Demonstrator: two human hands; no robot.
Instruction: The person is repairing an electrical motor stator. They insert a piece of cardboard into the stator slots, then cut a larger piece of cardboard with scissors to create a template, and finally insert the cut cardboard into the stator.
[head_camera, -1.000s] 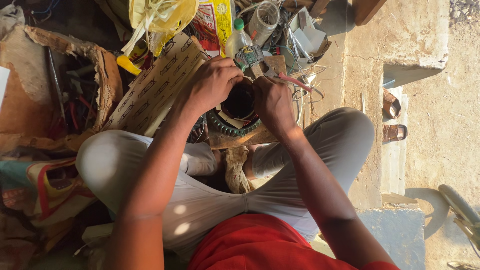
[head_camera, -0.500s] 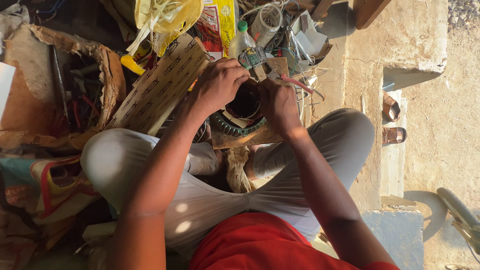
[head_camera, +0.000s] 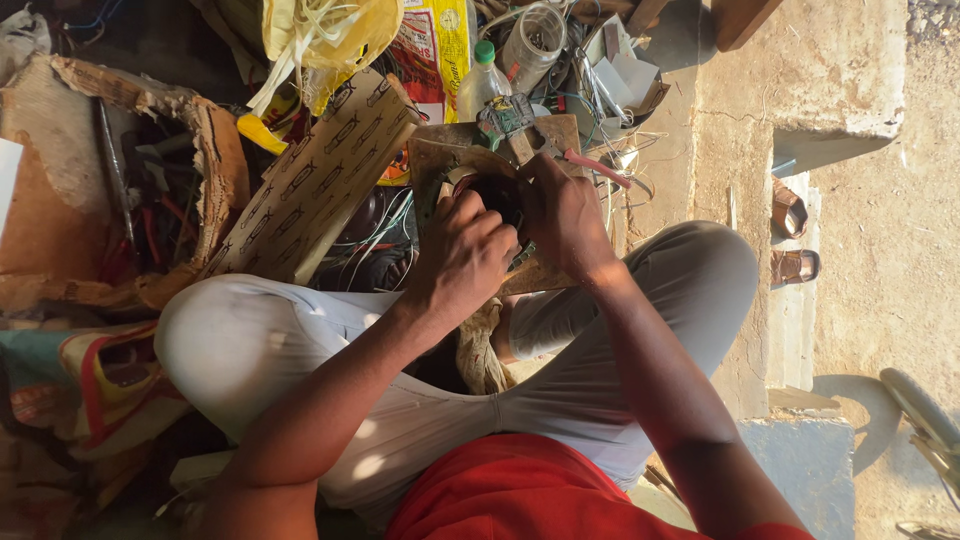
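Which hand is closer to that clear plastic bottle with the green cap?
Right. The right hand lies just below the bottle, near the pliers. The left hand sits lower, on the dark round part both hands work on.

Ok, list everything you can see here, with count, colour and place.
round motor part: one, dark, under both hands on the wooden board
wooden board: one, brown, in front of the knees
pliers: one, red handles, on the board's far edge
plastic bottle: one, clear with green cap, behind the board
patterned cardboard: one, tan, left of the board
torn box: one, brown, far left, holding tools
sandals: two, brown, right
left hand: one, on the part
right hand: one, on the part
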